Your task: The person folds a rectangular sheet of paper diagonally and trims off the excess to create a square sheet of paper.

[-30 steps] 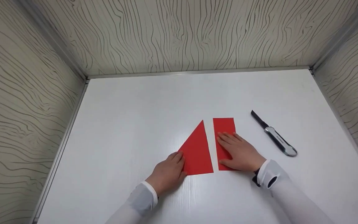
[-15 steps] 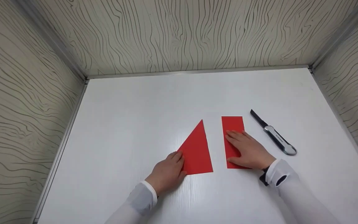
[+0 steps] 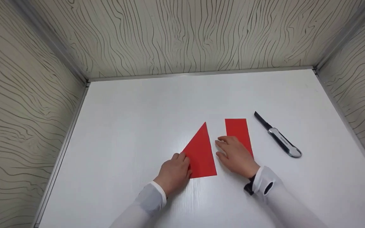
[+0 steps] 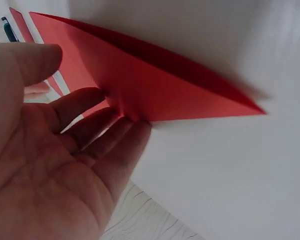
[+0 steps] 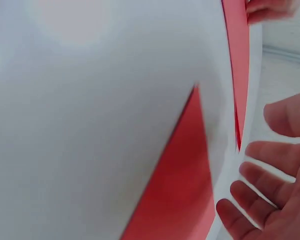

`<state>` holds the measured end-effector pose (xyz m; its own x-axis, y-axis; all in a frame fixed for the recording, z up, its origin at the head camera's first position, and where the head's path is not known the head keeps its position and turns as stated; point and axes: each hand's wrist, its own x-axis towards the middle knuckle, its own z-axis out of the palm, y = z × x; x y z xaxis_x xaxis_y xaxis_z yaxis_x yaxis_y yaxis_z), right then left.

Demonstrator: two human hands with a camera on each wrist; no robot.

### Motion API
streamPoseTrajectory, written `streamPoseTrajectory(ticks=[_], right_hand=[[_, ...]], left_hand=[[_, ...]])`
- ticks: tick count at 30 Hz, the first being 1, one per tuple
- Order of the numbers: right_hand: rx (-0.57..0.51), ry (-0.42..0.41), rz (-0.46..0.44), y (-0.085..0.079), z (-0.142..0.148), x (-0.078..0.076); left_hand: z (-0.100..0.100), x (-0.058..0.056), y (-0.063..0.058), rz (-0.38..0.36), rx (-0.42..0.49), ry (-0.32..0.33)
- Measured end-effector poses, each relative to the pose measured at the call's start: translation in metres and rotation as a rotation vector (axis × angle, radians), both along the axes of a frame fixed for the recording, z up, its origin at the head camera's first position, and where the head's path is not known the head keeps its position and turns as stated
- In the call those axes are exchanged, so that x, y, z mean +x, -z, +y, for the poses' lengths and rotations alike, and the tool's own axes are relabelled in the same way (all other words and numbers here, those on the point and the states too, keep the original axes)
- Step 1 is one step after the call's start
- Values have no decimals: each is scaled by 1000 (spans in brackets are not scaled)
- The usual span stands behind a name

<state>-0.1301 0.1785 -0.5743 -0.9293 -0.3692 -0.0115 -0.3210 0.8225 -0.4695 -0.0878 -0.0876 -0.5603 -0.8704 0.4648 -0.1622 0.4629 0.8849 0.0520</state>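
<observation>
A folded red paper (image 3: 201, 158) with a slanted left side lies left of a red rectangular paper strip (image 3: 237, 128). My left hand (image 3: 173, 172) touches the folded paper's lower left edge with its fingertips; in the left wrist view, the thumb stands apart from the folded paper (image 4: 130, 75), whose layers gape along one edge. Between the two papers, my right hand (image 3: 238, 158) is spread, its wrist side covering the strip's lower part in the head view. In the right wrist view its fingers hold nothing, with the strip (image 5: 175, 200) beside them.
A utility knife (image 3: 284, 141) with its dark blade out lies right of the strip, blade pointing away. All lies on a white tabletop (image 3: 138, 107), bordered at the back and sides by wood-grain patterned panels (image 3: 182, 38).
My right hand first slid the strip to the right, away from the folded paper, then came off it and moved left. My left hand has stayed at the folded paper's edge.
</observation>
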Motion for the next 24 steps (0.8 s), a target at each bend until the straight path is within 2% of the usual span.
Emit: streamPoseTrajectory(ticks=[3, 6, 8, 12, 19, 24], right_hand=[[25, 18, -13, 2, -16, -1], [49, 39, -18, 3, -27, -2], [60, 50, -19, 4, -32, -3], [78, 65, -15, 5, -38, -3], [94, 51, 12, 6, -44, -1], [35, 97, 18, 7, -47, 1]], left_hand=[[8, -3, 1, 46, -101, 15], [14, -8, 0, 62, -185, 31], [16, -11, -1, 56, -208, 32], [16, -16, 0, 46, -196, 34], [14, -19, 2, 45, -183, 44], [16, -20, 2, 54, -186, 43]])
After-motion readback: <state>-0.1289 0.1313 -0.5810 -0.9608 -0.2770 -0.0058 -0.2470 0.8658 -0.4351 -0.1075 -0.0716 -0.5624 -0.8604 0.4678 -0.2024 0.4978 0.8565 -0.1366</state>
